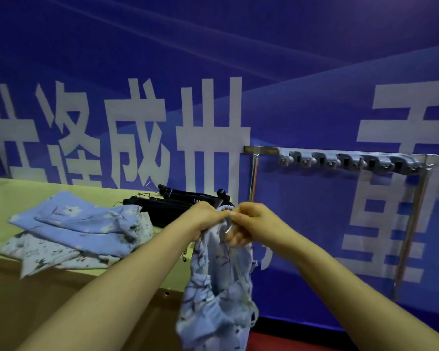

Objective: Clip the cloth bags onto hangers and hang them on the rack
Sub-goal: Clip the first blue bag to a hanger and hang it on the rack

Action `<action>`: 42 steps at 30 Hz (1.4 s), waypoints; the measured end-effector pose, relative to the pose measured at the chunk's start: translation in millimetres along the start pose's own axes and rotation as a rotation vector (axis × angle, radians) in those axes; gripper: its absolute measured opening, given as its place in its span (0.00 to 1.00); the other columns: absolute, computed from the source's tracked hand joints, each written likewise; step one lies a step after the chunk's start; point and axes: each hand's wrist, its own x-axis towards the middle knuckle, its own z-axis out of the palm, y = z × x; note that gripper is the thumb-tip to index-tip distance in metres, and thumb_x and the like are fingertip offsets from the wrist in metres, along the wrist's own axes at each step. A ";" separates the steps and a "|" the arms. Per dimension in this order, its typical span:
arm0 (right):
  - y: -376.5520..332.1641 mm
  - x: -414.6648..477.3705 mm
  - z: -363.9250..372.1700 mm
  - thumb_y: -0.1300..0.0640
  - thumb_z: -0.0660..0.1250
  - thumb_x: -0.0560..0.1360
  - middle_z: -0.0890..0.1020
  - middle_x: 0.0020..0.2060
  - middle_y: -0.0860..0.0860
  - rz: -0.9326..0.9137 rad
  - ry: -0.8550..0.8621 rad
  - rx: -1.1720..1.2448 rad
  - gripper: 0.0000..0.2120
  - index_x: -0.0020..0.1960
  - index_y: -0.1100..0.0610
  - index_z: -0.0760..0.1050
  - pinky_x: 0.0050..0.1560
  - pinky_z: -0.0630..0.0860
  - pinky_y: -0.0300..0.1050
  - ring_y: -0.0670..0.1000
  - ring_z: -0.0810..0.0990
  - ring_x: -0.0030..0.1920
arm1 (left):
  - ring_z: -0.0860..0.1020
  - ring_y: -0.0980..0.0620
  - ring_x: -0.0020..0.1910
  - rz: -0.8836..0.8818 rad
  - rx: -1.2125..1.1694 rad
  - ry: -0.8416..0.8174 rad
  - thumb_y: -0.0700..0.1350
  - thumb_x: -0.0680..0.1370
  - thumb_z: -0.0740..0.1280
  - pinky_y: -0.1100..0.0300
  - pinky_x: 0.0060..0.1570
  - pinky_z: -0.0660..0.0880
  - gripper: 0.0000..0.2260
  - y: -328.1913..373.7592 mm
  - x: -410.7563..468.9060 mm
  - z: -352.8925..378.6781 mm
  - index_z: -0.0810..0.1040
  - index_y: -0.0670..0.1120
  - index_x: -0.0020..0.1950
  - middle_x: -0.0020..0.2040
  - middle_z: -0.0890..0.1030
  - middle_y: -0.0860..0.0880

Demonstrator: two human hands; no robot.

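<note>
Against blue banner (314,72), left hand (205,216) and right hand (251,222) both grip a dangling cloth bag (217,300).

Gripping the gathered top of a blue flowered cloth bag (218,287) in the left hand (208,215), and pinching the same edge with the right hand (249,221), pressed close against the left. Holding too a thin bright metal piece (228,229) under the right fingers; cannot tell what it is part of. Letting the bag hang limp below both hands, near the right end of the yellow-green table (15,196). Looking left onto a pile of folded cloth bags (81,224) on that table, with black hangers (173,202) heaped just behind. Facing, farther right, a metal rack (264,149) before the blue banner (238,46), with grey clips (350,162) in a row under its top bar
</note>
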 end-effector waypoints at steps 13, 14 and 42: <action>51.2 33.7 28.9 0.61 0.59 0.80 0.71 0.69 0.55 0.438 -0.188 -1.272 0.18 0.70 0.57 0.68 0.62 0.72 0.50 0.58 0.72 0.67 | 0.60 0.51 0.24 -0.037 0.071 0.003 0.49 0.75 0.68 0.59 0.29 0.58 0.23 -31.1 1.7 -17.7 0.59 0.47 0.26 0.26 0.61 0.47; 51.8 34.8 28.0 0.60 0.60 0.80 0.73 0.67 0.55 0.479 -0.225 -1.225 0.17 0.68 0.57 0.70 0.61 0.72 0.49 0.58 0.74 0.65 | 0.61 0.50 0.24 -0.067 0.064 -0.017 0.50 0.75 0.68 0.60 0.29 0.59 0.23 -38.2 1.2 -19.7 0.60 0.46 0.27 0.26 0.62 0.47; 54.3 56.0 97.0 0.54 0.74 0.70 0.82 0.38 0.58 -0.006 -0.275 -0.680 0.11 0.40 0.63 0.78 0.41 0.76 0.49 0.57 0.79 0.41 | 0.77 0.43 0.40 -0.158 -0.485 0.053 0.49 0.78 0.65 0.50 0.51 0.76 0.13 -87.7 20.7 -28.3 0.78 0.42 0.38 0.38 0.79 0.40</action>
